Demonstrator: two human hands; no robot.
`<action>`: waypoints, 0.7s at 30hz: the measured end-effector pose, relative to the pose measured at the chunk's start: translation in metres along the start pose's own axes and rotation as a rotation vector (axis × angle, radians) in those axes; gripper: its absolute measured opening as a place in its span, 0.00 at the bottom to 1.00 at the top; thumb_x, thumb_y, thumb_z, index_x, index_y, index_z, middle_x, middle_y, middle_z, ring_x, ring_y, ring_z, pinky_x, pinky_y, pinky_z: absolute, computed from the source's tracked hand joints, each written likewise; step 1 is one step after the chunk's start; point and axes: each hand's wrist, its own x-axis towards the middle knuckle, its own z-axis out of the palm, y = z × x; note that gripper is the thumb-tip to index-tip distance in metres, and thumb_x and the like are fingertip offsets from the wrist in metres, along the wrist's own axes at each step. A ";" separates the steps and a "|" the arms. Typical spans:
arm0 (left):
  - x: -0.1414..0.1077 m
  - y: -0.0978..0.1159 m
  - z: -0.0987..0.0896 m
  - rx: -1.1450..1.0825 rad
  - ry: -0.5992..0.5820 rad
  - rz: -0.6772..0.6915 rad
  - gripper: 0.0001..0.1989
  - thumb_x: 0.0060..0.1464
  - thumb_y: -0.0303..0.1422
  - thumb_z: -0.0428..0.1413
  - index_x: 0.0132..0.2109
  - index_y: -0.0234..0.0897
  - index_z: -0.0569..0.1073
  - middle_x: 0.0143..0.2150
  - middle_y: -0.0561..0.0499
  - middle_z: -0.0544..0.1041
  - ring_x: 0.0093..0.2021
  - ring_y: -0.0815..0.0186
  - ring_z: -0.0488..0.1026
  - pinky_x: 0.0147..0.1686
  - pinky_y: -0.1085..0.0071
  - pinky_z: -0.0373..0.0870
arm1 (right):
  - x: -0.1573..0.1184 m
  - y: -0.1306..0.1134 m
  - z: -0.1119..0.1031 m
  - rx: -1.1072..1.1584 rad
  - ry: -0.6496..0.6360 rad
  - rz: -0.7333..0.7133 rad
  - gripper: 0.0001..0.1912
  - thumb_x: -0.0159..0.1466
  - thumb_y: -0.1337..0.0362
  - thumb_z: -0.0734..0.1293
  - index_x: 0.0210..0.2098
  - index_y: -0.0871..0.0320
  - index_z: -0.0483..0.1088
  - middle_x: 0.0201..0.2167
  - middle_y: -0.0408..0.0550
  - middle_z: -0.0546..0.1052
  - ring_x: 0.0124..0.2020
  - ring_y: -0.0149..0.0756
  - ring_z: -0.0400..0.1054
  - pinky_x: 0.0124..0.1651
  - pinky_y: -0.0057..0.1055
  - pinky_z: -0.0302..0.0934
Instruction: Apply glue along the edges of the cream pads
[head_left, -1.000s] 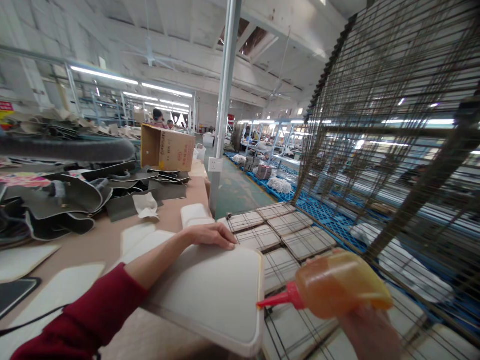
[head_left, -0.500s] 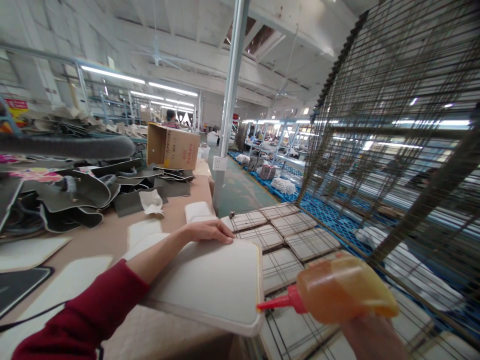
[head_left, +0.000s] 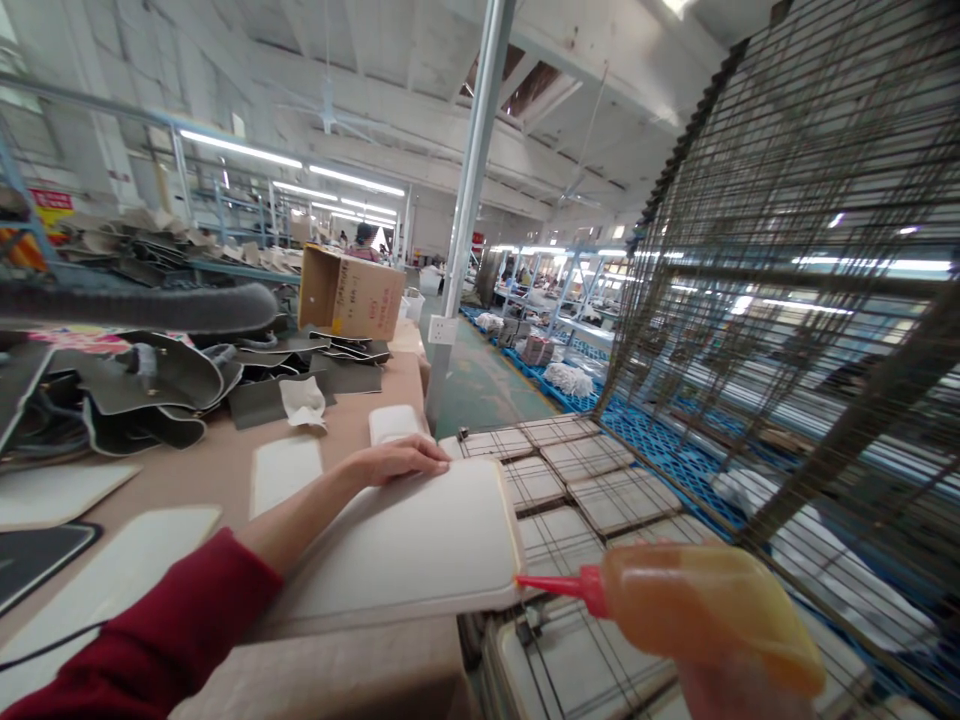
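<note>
A white panel with rounded corners [head_left: 405, 545] lies at the table's near right end, its right end reaching out over a wire rack. My left hand [head_left: 401, 459] grips its far edge, fingers close together. From the right, my right hand [head_left: 731, 685] is wrapped around a squeeze glue bottle [head_left: 697, 610], held on its side and partly full of amber liquid. Its red nozzle tip touches the panel's right edge near the front corner, where a thin yellowish line runs along the rim. Much of my right hand is hidden behind the bottle.
Other white panels [head_left: 289, 475] lie on the brown-covered table [head_left: 217, 455]. Dark grey pieces [head_left: 154, 385] and a cardboard box [head_left: 352, 293] stand behind. The wire rack [head_left: 551, 480] holds more panels; its raised mesh [head_left: 787, 180] rises at right. A metal post [head_left: 472, 160] stands ahead.
The panel and my left hand have shifted slightly left and away from me. The bottle's nozzle tip has moved a little farther up the view, still touching the panel's edge.
</note>
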 end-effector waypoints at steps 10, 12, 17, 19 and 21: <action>0.013 -0.033 -0.003 -0.229 0.083 0.042 0.17 0.39 0.39 0.65 0.36 0.33 0.78 0.33 0.47 0.80 0.29 0.63 0.75 0.30 0.72 0.70 | 0.005 0.026 -0.006 0.030 0.151 -0.148 0.30 0.47 0.60 0.75 0.48 0.55 0.67 0.55 0.51 0.66 0.50 0.49 0.64 0.32 0.34 0.70; 0.013 -0.035 -0.003 -0.260 0.098 0.047 0.18 0.39 0.39 0.65 0.37 0.33 0.78 0.34 0.47 0.80 0.30 0.63 0.75 0.31 0.71 0.70 | 0.002 0.024 0.002 0.051 0.148 -0.144 0.28 0.49 0.62 0.73 0.49 0.54 0.66 0.54 0.51 0.66 0.51 0.49 0.63 0.30 0.32 0.69; 0.010 -0.035 0.001 -0.336 0.140 0.058 0.17 0.36 0.39 0.66 0.32 0.33 0.75 0.28 0.50 0.78 0.26 0.66 0.74 0.27 0.73 0.68 | -0.001 0.014 0.021 0.153 0.222 -0.082 0.24 0.48 0.63 0.73 0.45 0.53 0.69 0.50 0.50 0.69 0.52 0.50 0.62 0.29 0.32 0.70; 0.009 -0.036 0.004 -0.365 0.143 0.057 0.17 0.35 0.40 0.67 0.31 0.33 0.74 0.26 0.52 0.78 0.24 0.67 0.73 0.25 0.74 0.67 | 0.001 0.011 0.027 0.174 0.185 -0.062 0.27 0.48 0.62 0.74 0.47 0.54 0.68 0.49 0.51 0.70 0.51 0.53 0.64 0.34 0.38 0.71; 0.008 -0.036 0.006 -0.390 0.155 0.055 0.19 0.34 0.40 0.67 0.31 0.33 0.72 0.26 0.52 0.77 0.24 0.68 0.72 0.25 0.74 0.67 | 0.004 0.008 0.032 0.174 0.140 -0.122 0.26 0.47 0.61 0.74 0.45 0.58 0.69 0.46 0.53 0.71 0.48 0.54 0.66 0.40 0.41 0.69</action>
